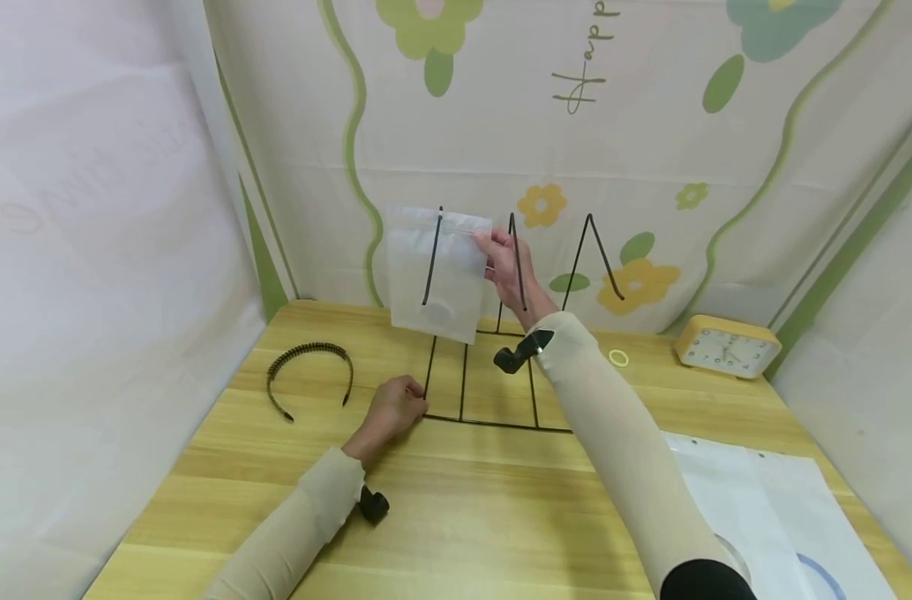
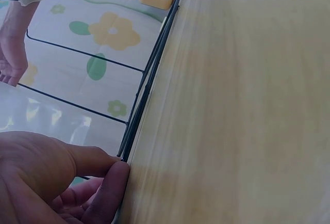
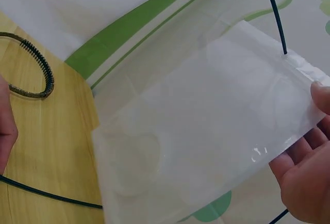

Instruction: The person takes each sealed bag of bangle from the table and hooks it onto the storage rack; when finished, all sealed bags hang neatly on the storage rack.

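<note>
A frosted zip bag hangs against the left prong of a black wire rack. The prong's front wire crosses the bag's face in the head view. In the right wrist view, that wire meets the bag near its top strip; I cannot tell whether it passes through a hole. My right hand pinches the bag's upper right corner between thumb and fingers. Low on the table, my left hand pinches the front left corner of the rack's base, seen closely in the left wrist view.
Left of the rack lies a dark coiled headband. Behind my right forearm is a small pale yellow ring. A yellow clock stands at the back right. White plastic bags lie at the right front. Patterned curtains surround the wooden table.
</note>
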Action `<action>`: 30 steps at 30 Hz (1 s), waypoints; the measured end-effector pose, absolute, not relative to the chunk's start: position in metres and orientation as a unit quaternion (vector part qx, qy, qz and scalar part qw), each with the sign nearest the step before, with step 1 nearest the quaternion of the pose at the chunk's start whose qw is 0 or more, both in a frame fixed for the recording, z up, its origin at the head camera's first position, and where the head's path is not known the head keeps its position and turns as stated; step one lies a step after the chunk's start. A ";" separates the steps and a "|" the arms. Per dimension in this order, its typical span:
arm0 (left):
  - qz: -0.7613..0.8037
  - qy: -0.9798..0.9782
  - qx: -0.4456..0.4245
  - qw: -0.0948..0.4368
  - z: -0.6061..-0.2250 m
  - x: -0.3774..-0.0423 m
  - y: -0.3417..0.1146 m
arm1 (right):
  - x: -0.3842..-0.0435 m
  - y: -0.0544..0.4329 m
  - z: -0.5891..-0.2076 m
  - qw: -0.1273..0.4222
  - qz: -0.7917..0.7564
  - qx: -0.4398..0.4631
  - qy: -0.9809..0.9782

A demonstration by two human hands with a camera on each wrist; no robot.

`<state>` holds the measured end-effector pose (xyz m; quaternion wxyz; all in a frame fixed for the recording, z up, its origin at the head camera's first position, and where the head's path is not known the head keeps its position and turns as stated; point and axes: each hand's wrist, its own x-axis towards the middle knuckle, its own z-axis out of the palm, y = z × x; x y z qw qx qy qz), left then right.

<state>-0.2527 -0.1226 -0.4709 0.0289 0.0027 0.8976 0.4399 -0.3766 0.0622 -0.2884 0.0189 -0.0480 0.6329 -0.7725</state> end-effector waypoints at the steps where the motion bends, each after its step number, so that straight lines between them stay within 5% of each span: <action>1: 0.440 0.897 0.005 0.027 -0.471 -0.253 -0.122 | -0.376 0.063 -0.289 0.019 -0.774 -0.056 0.630; 18: 0.438 0.898 0.008 0.027 -0.470 -0.251 -0.124 | -0.344 0.109 -0.327 0.029 -0.795 -0.166 0.583; 30: 0.438 0.898 0.020 0.022 -0.471 -0.247 -0.122 | -0.292 0.203 -0.389 0.047 -0.687 -0.209 0.694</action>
